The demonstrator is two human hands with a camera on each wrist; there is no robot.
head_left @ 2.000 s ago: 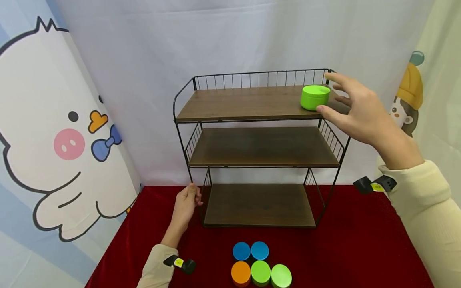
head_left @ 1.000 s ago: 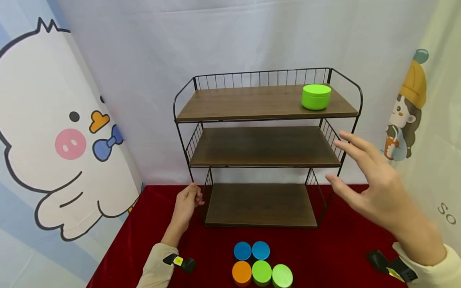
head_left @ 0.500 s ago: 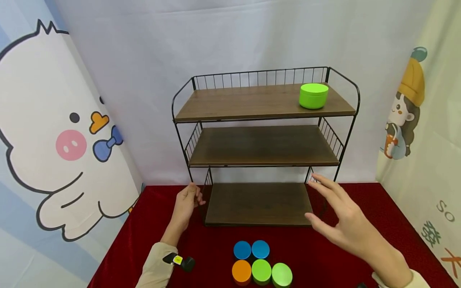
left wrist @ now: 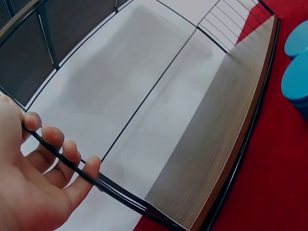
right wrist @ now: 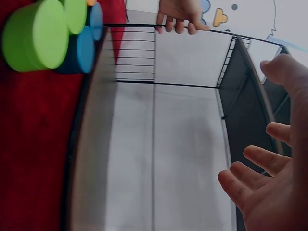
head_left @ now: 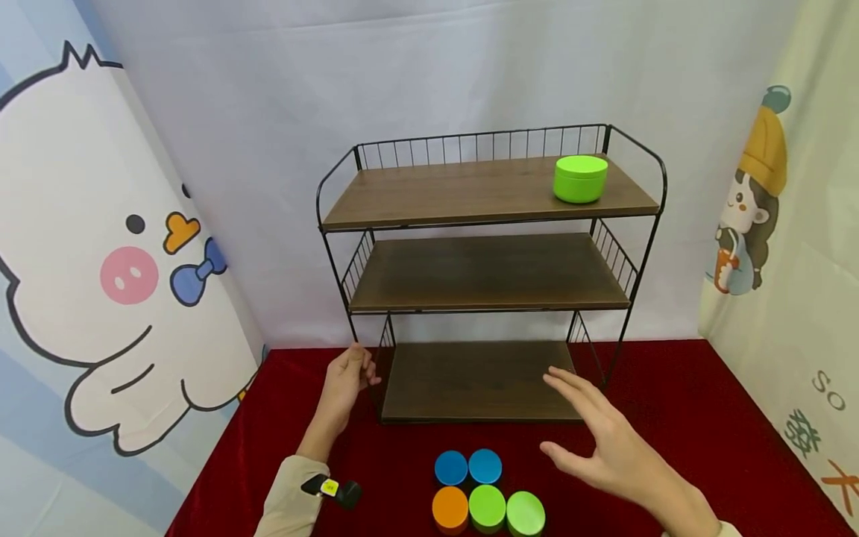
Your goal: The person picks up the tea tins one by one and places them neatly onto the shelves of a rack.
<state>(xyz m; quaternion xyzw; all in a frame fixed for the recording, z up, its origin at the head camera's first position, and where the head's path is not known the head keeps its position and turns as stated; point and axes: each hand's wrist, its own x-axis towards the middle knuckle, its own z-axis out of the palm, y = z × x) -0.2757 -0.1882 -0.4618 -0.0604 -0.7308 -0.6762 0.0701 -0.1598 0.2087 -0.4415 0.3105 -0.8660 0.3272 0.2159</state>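
Note:
My left hand [head_left: 344,380] has its fingers curled round the left front post of a black wire shelf rack [left wrist: 62,159]. My right hand [head_left: 607,440] hangs in front of the bottom shelf at the right, fingers spread and thumb apart, with nothing in it. Near it on the red cloth stand round lidded tins: a light green tin [head_left: 526,513], a green tin [head_left: 487,509], an orange tin [head_left: 450,510] and two blue tins [head_left: 451,468] behind them. A bright green tin [head_left: 580,179] sits upright at the right of the rack's top shelf [head_left: 456,194].
The rack's wooden middle shelf [head_left: 490,272] and bottom shelf [head_left: 476,380] are below the top one. Red cloth [head_left: 671,395] covers the table. A white curtain [head_left: 429,74] hangs behind, with printed cartoon figures on either side.
My right hand has left the green tin on the top shelf and come down and left toward the tins on the cloth. My left hand has stayed on the post.

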